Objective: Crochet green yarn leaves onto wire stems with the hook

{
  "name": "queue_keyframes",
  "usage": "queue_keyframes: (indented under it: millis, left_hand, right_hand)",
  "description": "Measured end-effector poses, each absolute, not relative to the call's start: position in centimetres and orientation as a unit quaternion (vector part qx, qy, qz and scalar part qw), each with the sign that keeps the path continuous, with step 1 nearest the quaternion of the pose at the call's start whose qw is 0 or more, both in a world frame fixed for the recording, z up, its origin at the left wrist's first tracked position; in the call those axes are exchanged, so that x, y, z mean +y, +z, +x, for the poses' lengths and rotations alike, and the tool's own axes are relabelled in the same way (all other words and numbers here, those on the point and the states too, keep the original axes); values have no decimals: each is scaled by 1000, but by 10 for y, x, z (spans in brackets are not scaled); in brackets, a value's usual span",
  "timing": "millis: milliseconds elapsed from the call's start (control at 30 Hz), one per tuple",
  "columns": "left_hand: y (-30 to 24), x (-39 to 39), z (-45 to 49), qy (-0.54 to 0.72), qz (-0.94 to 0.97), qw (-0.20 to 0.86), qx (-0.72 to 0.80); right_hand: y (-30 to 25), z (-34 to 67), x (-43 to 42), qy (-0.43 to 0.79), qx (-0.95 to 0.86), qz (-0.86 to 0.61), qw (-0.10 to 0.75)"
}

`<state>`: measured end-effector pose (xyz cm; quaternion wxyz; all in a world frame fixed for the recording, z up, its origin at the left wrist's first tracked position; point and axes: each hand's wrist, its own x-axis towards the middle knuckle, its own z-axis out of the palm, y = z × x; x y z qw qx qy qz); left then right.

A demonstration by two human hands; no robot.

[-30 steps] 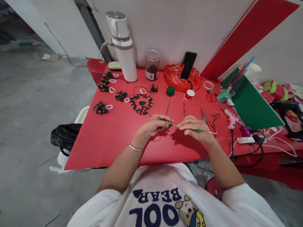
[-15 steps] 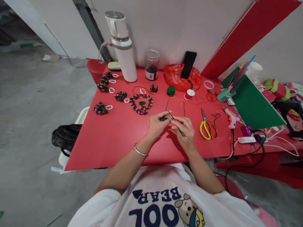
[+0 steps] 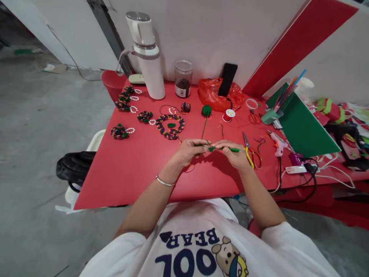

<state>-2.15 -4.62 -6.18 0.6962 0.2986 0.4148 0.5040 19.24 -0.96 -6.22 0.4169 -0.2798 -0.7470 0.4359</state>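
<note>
My right hand (image 3: 234, 156) is closed around a crochet hook with a green handle (image 3: 235, 150), which lies nearly level. Between the two hands shows a small piece of green crochet (image 3: 211, 148), pinched by the fingers of my left hand (image 3: 190, 152). A strand of green yarn (image 3: 205, 127) runs from it up to a green yarn ball (image 3: 206, 110). Left of the hands lies a multicoloured crocheted ring (image 3: 157, 127) with a small green piece (image 3: 171, 125) inside it. Stitch detail is too small to make out.
Several crocheted flowers with white bead loops (image 3: 119, 132) lie at left. Scissors (image 3: 250, 154), a pink glue gun (image 3: 278, 143) and a power strip (image 3: 296, 169) are at right. Behind stand a white flask (image 3: 151, 73), a jar (image 3: 183, 79) and a phone (image 3: 228, 79) on a red bag (image 3: 209, 92).
My right hand has moved to the right and turned the hook from slanted to nearly level. The green yarn now runs straighter to the ball. The view has shifted slightly.
</note>
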Motion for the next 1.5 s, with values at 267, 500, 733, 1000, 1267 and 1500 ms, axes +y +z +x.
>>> queue_keyframes:
  millis: [267, 500, 733, 1000, 1267, 1500]
  left_hand:
    - [-75, -45, -21, 499, 345, 667, 434]
    - [-77, -45, -21, 498, 387, 623, 462]
    - [-77, -44, -23, 497, 401, 597, 486]
    - [-77, -44, -23, 500, 402, 590, 490]
    - [-73, -43, -20, 528, 344, 606, 486]
    - [-71, -44, -9, 573, 226, 674, 408]
  right_hand:
    - [-48, 206, 0, 522, -737, -292, 315]
    - [-38, 210, 1, 528, -744, -301, 280]
    - [-37, 208, 1, 512, -758, -299, 273]
    - [-39, 203, -1, 473, -785, -283, 282]
    - [-41, 190, -13, 267, -871, -246, 330]
    - [-79, 162, -49, 3, -848, -312, 429]
